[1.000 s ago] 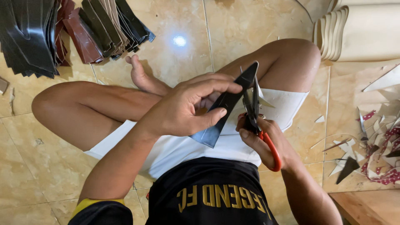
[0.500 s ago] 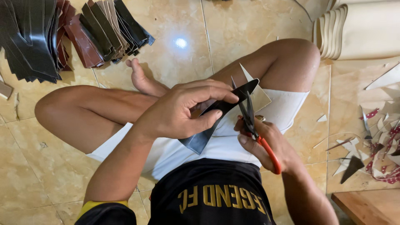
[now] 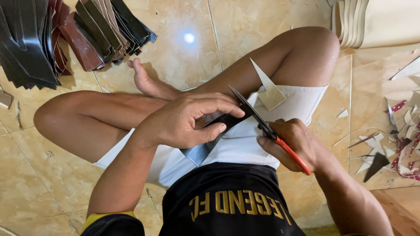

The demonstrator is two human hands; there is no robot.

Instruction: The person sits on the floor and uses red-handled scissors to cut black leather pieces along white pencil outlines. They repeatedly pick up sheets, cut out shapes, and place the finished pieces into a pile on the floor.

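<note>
Black leather strip is pinched over the lap by the left hand; orange-handled scissors are gripped by the right hand, blades at its edge; a pale triangular offcut lies just beside.

Both hands are meeting over the lap, forearms angling in from the lower corners.

The left hand is curling palm-down, its fingers bending over the top and its thumb pressing underneath in a pinching grip, wrist straight and forearm reaching up from the lower left. The right hand is closing in a fist-like grip, knuckles facing up, thumb lying along the near side, forearm entering from the lower right. The bare legs are folding cross-legged beneath them.
</note>
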